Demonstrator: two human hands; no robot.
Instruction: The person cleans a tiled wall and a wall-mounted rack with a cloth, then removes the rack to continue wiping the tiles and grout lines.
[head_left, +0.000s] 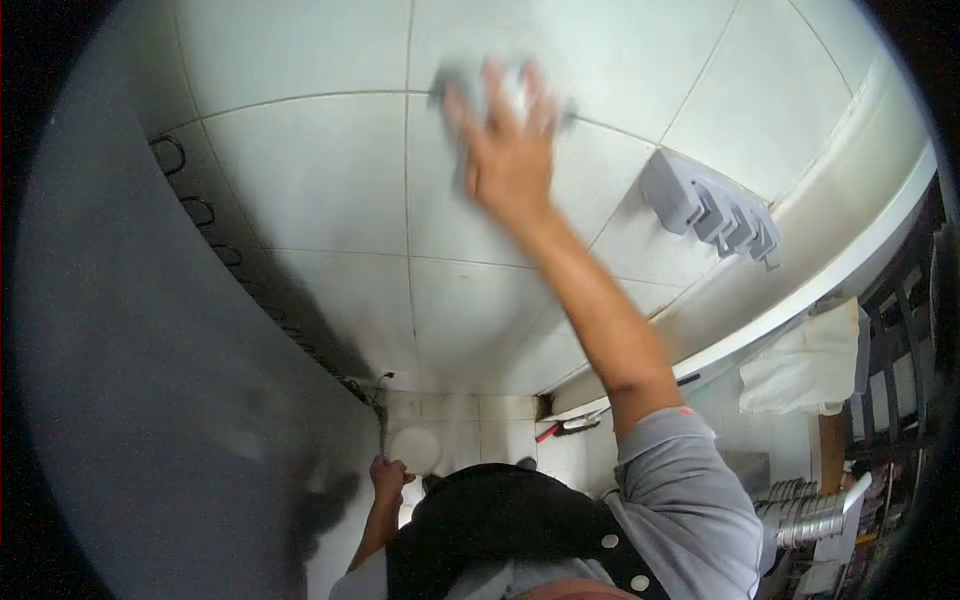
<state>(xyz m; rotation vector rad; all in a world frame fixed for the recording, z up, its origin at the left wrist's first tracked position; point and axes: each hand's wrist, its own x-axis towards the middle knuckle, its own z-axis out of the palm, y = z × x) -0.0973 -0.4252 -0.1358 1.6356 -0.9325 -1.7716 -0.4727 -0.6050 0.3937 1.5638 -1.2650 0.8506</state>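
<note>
The right hand (508,130) reaches up to 12 o'clock, its fingers spread over a grey-and-white pad (452,78) that it holds against the tiled wall (330,185) (both are blurred, so the pad's exact kind cannot be told). The pad sits under the fingers, across a grout line. The left hand (390,474) is low at 7 o'clock, near the lower end of a large dark grey panel (170,380); its fingers look curled in, but it is too small to tell whether they grip anything.

The wall's pale tiles fill the upper middle, and dark wire loops (228,255) run along the panel's edge from 10 to 8 o'clock. At 2 o'clock a grey holder (710,210) with small hooks is fixed to the wall. Near the left hand, a pale round object (415,450) shows at floor level, and at 5 o'clock a red-ended tool (547,433) lies by the wall's foot. A whitish cloth (800,365) hangs at 3 o'clock, with shiny metal ware (810,520) at 4 o'clock.
</note>
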